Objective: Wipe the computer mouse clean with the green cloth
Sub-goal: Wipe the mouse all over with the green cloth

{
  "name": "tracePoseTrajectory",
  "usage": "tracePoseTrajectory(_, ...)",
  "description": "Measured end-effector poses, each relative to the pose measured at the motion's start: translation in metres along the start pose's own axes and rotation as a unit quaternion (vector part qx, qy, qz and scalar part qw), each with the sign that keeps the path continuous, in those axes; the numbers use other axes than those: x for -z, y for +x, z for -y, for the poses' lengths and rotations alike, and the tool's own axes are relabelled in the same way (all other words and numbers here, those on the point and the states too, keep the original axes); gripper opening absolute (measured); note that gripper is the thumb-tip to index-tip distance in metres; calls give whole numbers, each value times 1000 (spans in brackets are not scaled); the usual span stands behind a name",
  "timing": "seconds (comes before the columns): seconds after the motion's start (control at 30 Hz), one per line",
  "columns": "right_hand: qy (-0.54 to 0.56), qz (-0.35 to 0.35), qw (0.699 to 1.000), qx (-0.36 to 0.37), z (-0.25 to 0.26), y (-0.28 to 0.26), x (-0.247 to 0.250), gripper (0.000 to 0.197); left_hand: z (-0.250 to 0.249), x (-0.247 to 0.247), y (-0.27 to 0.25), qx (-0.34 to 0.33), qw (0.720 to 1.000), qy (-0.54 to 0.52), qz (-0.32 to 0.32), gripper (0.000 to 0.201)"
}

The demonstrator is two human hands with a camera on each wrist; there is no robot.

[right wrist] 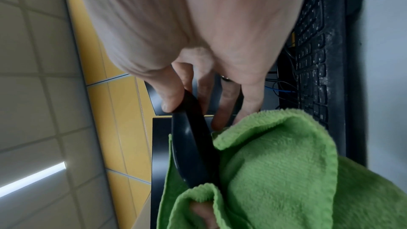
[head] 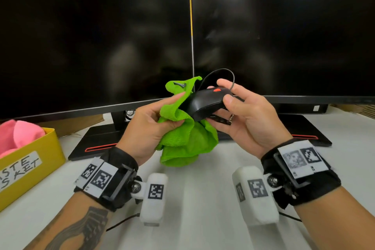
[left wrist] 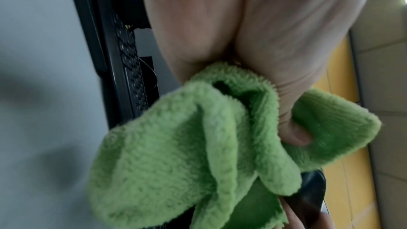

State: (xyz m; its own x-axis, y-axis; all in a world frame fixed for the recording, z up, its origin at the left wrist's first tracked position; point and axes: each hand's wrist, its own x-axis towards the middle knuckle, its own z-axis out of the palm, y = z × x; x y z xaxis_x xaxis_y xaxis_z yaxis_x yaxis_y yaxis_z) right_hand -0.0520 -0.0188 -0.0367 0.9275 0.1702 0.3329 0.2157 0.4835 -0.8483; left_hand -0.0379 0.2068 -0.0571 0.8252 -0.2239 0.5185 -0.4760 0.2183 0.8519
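A black wired computer mouse (head: pixel 206 102) with a red scroll wheel is held in the air before the two monitors. My right hand (head: pixel 241 115) grips its front end, thumb on one side and fingers under and over it; the same mouse (right wrist: pixel 191 147) shows in the right wrist view. My left hand (head: pixel 151 122) holds the bunched green cloth (head: pixel 186 138) against the mouse's rear end. The cloth (left wrist: pixel 176 154) hangs down below both hands, and my thumb presses into its folds. The cloth (right wrist: pixel 275 171) covers the mouse's underside.
Two dark monitors (head: pixel 91 42) stand close behind the hands, their black stands (head: pixel 97 140) on the white desk (head: pixel 203 199). A black keyboard (right wrist: pixel 314 58) lies beneath the screens. A yellow waste basket (head: pixel 30 160) with pink cloths sits at the left. The mouse cable (head: pixel 221 71) loops upward.
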Motion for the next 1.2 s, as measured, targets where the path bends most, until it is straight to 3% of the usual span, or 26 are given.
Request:
tracePoseTrajectory(0.2,-24,64,997,30,1,-2,2,50,-5,-3,1,13,997,-3,-72,36)
tracePoseTrajectory(0.3,-15,70,997,32,0,0,5,54,-13,-9,2,58,993,-54,-83,54)
tracePoseTrajectory(0.33,-17,65,997,31,-1,0,6,55,-15,-11,2,72,992,-67,-72,57)
tracePoseTrajectory(0.43,-45,35,998,29,-5,0,4,60,-18,-16,0,87,992,-88,-15,39)
tracePoseTrajectory(0.53,-52,-14,998,28,-12,-2,-4,49,-9,-18,-5,107,988,-106,37,26)
tracePoseTrajectory(0.6,-58,-37,997,32,-19,-3,-12,38,-1,-21,-6,139,988,-59,43,37)
tracePoseTrajectory(0.7,-90,-45,994,36,-27,-4,-19,33,10,-29,-4,129,989,45,61,65)
tracePoseTrajectory(0.73,-92,-35,995,31,-30,-5,-20,33,9,-31,-3,120,990,48,56,69)
tracePoseTrajectory(0.8,-97,-4,995,15,-34,-5,-22,25,9,-30,-1,102,994,33,13,58)
tracePoseTrajectory(0.93,-166,56,984,31,-45,-7,-21,61,4,-31,-2,83,988,102,-80,24)
tracePoseTrajectory(1.07,-187,62,979,58,-45,-7,-21,66,-3,-34,2,81,982,88,-145,29)
tracePoseTrajectory(1.2,-229,59,968,82,-47,-9,-24,56,-5,-32,4,90,980,41,-174,31)
